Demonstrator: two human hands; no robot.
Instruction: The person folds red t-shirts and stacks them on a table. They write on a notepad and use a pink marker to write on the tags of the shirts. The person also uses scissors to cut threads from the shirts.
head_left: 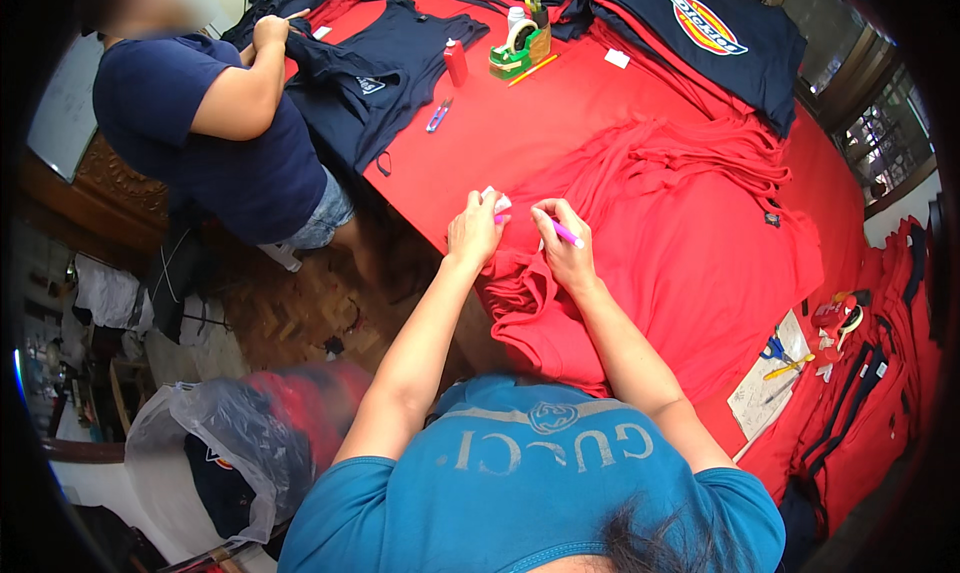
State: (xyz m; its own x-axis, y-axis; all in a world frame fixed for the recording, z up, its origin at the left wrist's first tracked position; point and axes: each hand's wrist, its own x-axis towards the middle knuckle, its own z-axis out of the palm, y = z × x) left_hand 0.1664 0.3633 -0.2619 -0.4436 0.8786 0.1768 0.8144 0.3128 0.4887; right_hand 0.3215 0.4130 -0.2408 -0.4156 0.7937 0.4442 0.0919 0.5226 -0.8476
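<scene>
Magenta pen: [568, 235] held in your right fingers [553, 213], which are closed around it; its back end projects to the right of them.
White slip: [497, 200] pinched in your left fingers [478, 209], which are closed on it; a small magenta piece [502, 219] shows beside them, and you cannot tell here what it is.
Finger spacing: your two sets of fingers stand near each other, apart.
Folded red edges: [530, 318] layered just below your fingers, at the rim of the desk [430, 185].
Red garments: [690, 228] heaped to the right of your fingers.
Thread snips: [438, 115] beyond your left fingers, on the desk.
Red bottle: [456, 63] beyond the snips.
Tape dispenser: [512, 61] green, well beyond your fingers.
Dark garments: [650, 13] farther still, lying over red ones.
Co-worker: [240, 138] left of your fingers, handling a dark garment [345, 103].
Blue scissors: [773, 348] well to the right and nearer your body.
</scene>
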